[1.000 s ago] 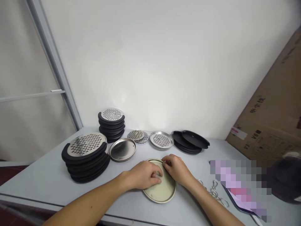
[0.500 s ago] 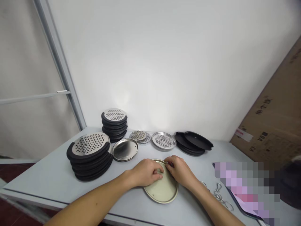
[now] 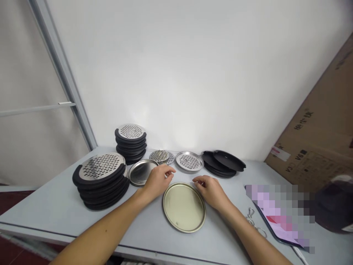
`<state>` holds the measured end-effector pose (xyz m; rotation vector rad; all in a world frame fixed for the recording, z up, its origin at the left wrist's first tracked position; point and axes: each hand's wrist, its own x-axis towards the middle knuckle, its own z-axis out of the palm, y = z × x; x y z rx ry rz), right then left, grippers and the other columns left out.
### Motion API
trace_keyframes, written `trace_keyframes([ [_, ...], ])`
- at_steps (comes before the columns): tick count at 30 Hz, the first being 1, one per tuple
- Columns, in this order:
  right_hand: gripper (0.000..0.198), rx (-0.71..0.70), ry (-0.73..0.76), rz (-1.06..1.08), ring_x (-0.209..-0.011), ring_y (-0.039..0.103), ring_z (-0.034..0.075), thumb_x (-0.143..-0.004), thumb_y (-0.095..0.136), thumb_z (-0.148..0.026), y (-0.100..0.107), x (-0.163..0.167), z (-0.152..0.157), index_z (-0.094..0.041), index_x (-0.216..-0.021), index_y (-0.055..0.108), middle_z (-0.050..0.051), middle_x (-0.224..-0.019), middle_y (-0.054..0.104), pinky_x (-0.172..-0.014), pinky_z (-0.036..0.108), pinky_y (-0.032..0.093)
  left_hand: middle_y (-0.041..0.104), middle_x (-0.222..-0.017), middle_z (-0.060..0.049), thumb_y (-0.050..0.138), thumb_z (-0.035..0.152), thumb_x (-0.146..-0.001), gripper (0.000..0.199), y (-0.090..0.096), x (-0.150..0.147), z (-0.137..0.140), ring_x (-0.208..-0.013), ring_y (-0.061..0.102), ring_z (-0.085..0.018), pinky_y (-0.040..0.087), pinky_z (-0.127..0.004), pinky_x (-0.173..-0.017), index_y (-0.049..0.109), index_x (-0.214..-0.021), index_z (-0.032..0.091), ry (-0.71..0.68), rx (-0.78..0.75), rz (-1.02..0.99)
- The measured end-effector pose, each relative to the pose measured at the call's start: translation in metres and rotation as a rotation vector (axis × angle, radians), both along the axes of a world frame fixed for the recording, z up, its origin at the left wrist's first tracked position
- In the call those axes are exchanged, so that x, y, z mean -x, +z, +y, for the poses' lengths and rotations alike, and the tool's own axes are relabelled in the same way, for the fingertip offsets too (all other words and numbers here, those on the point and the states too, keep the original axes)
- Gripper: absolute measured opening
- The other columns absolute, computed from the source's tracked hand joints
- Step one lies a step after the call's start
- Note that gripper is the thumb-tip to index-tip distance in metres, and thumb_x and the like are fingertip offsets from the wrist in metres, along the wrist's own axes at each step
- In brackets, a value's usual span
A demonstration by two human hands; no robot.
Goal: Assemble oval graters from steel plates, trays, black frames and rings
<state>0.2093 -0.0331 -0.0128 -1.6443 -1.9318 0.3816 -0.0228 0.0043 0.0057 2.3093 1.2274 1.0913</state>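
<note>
A shallow round pale-gold metal dish (image 3: 184,208) lies flat on the table in front of me, its raised rim facing up. My left hand (image 3: 159,179) is above the table beyond the dish's left side, fingers bent and apart, with nothing in it. It partly covers a shiny silver round dish (image 3: 141,172) behind it. At the gold dish's upper right rim is my right hand (image 3: 211,189), loosely bent, thumb and forefinger apart. It holds nothing I can see; whether it touches the rim, I cannot tell.
Two stacks of black-rimmed discs with slotted metal tops (image 3: 100,173) (image 3: 131,141) stand left. Behind are small perforated grater discs (image 3: 160,156), a slotted silver dish (image 3: 189,162) and black round trays (image 3: 228,162). Metal rings (image 3: 250,219), a phone (image 3: 278,217) and a cardboard box (image 3: 311,147) are right.
My left hand has moved off the gold dish, up and to the left. My right hand has drawn slightly back from inside the rim. The view has shifted a little.
</note>
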Motion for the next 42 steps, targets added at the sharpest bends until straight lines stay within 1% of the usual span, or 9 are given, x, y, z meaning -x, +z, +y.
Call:
trace_keyframes([
  [3, 0.03, -0.009, -0.013, -0.008, -0.086, 0.065, 0.022, -0.083, 0.049, -0.024, 0.001, 0.0, -0.001, -0.017, -0.098, 0.075, 0.008, -0.092, 0.074, -0.076, 0.03, 0.045, 0.07, -0.085, -0.003, 0.057, 0.016, -0.082, 0.019, 0.003, 0.003, 0.0, -0.076, 0.062, -0.014, 0.046, -0.025, -0.072, 0.072, -0.094, 0.019, 0.008, 0.026, 0.04],
  [6, 0.029, -0.005, -0.013, -0.019, -0.083, 0.065, 0.022, -0.084, 0.05, -0.027, 0.002, 0.003, -0.002, -0.017, -0.097, 0.075, 0.008, -0.089, 0.074, -0.075, 0.03, 0.045, 0.072, -0.088, -0.004, 0.056, 0.019, -0.082, 0.02, 0.004, 0.003, -0.002, -0.079, 0.063, -0.017, 0.047, -0.026, -0.074, 0.073, -0.093, 0.018, -0.007, 0.072, 0.154],
  [10, 0.029, -0.007, -0.008, -0.027, -0.082, 0.065, 0.022, -0.084, 0.05, -0.027, 0.002, 0.006, -0.003, -0.018, -0.096, 0.075, 0.008, -0.088, 0.074, -0.074, 0.029, 0.044, 0.071, -0.087, -0.005, 0.055, 0.024, -0.084, 0.021, 0.002, 0.003, -0.006, -0.079, 0.063, -0.018, 0.046, -0.027, -0.074, 0.074, -0.092, 0.02, -0.052, 0.113, 0.295],
  [14, 0.029, -0.009, -0.005, -0.035, -0.08, 0.064, 0.022, -0.084, 0.05, -0.028, 0.002, 0.006, -0.003, -0.019, -0.095, 0.075, 0.007, -0.086, 0.073, -0.072, 0.028, 0.044, 0.07, -0.09, -0.005, 0.06, 0.027, -0.081, 0.02, -0.001, 0.004, -0.007, -0.081, 0.063, -0.019, 0.045, -0.027, -0.074, 0.072, -0.095, 0.021, -0.098, 0.134, 0.347],
  [19, 0.028, -0.007, 0.004, -0.046, -0.081, 0.064, 0.022, -0.085, 0.05, -0.027, 0.003, 0.006, -0.004, -0.018, -0.095, 0.075, 0.008, -0.086, 0.073, -0.073, 0.028, 0.044, 0.069, -0.09, -0.004, 0.061, 0.027, -0.08, 0.02, -0.003, 0.005, -0.008, -0.083, 0.063, -0.02, 0.045, -0.028, -0.077, 0.072, -0.097, 0.022, -0.108, 0.156, 0.361],
  [36, 0.028, 0.011, 0.01, -0.039, -0.08, 0.064, 0.021, -0.084, 0.051, -0.027, 0.002, 0.007, -0.004, -0.019, -0.095, 0.075, 0.007, -0.085, 0.073, -0.073, 0.028, 0.044, 0.068, -0.087, -0.005, 0.057, 0.024, -0.081, 0.019, -0.002, 0.002, -0.01, -0.078, 0.061, -0.018, 0.045, -0.025, -0.071, 0.073, -0.091, 0.02, -0.104, 0.181, 0.337],
  [40, 0.027, 0.013, 0.021, -0.039, -0.079, 0.064, 0.021, -0.084, 0.05, -0.026, 0.005, 0.009, -0.006, -0.019, -0.094, 0.075, 0.007, -0.084, 0.073, -0.072, 0.028, 0.043, 0.069, -0.088, -0.005, 0.058, 0.027, -0.083, 0.019, -0.003, 0.001, -0.009, -0.079, 0.062, -0.018, 0.046, -0.026, -0.072, 0.072, -0.095, 0.02, -0.081, 0.15, 0.331],
  [42, 0.027, 0.015, 0.024, -0.041, -0.079, 0.064, 0.021, -0.085, 0.05, -0.027, 0.006, 0.009, -0.007, -0.02, -0.094, 0.075, 0.007, -0.084, 0.073, -0.072, 0.028, 0.043, 0.07, -0.091, -0.004, 0.059, 0.028, -0.084, 0.021, -0.002, 0.002, -0.005, -0.084, 0.063, -0.018, 0.046, -0.025, -0.076, 0.071, -0.1, 0.021, -0.03, 0.118, 0.338],
])
